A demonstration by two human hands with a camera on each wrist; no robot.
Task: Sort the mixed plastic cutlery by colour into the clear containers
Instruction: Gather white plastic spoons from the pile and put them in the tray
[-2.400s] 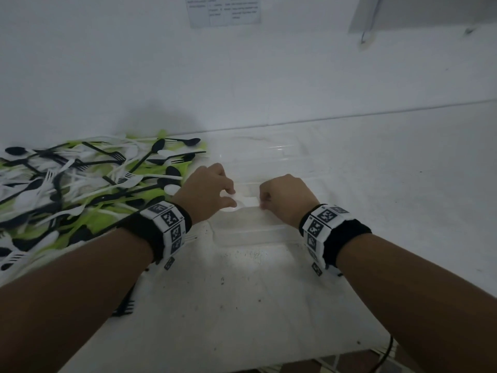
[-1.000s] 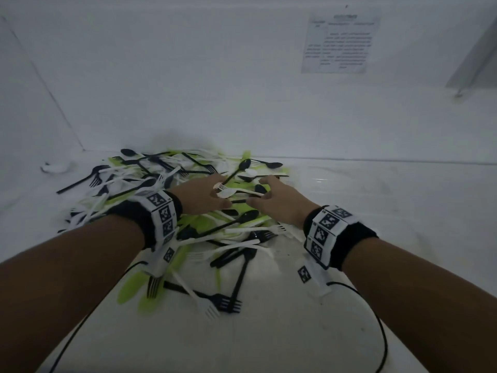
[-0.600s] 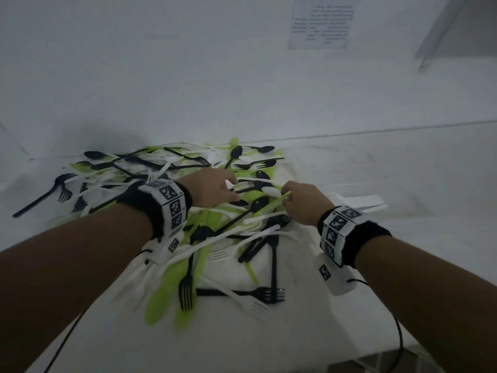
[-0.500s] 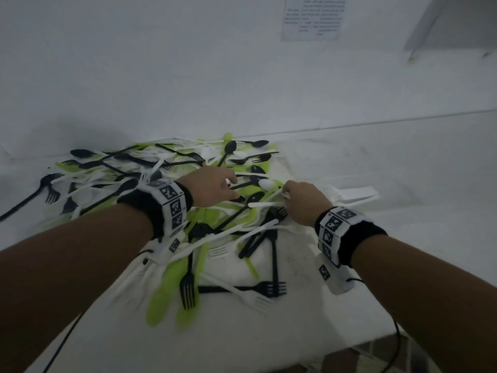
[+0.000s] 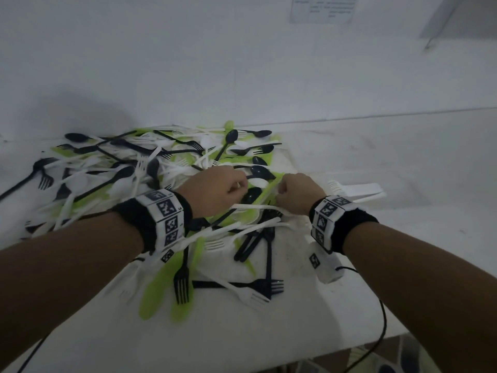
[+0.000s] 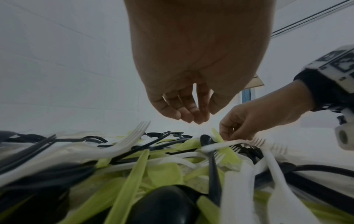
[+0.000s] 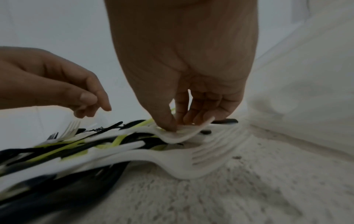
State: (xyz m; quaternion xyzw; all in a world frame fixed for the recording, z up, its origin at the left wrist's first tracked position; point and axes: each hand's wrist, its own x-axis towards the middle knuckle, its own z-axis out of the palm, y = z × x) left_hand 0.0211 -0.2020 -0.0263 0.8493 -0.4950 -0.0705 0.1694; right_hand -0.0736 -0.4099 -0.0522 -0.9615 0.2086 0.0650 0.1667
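Observation:
A heap of black, white and lime-green plastic cutlery (image 5: 161, 168) covers the white table. My right hand (image 5: 279, 189) is at the heap's right edge. In the right wrist view its thumb and fingers pinch a white fork (image 7: 184, 134) near the tines; the same fork (image 6: 226, 144) shows in the left wrist view. My left hand (image 5: 239, 187) hovers over the heap just left of it, with fingers curled and nothing in them (image 6: 193, 119). A stack of white cutlery (image 5: 357, 190) lies to the right, in a clear container (image 5: 387, 195) whose walls barely show.
Black forks (image 5: 269, 286) and green knives (image 5: 158, 286) lie loose toward the table's front edge (image 5: 349, 348). A black cable (image 5: 382, 319) hangs off that edge at the right. The white wall stands right behind the heap.
Both hands came from the clear container on the right to the cutlery heap. In the last half second the right hand closed on a white fork; the left hand stayed hovering beside it.

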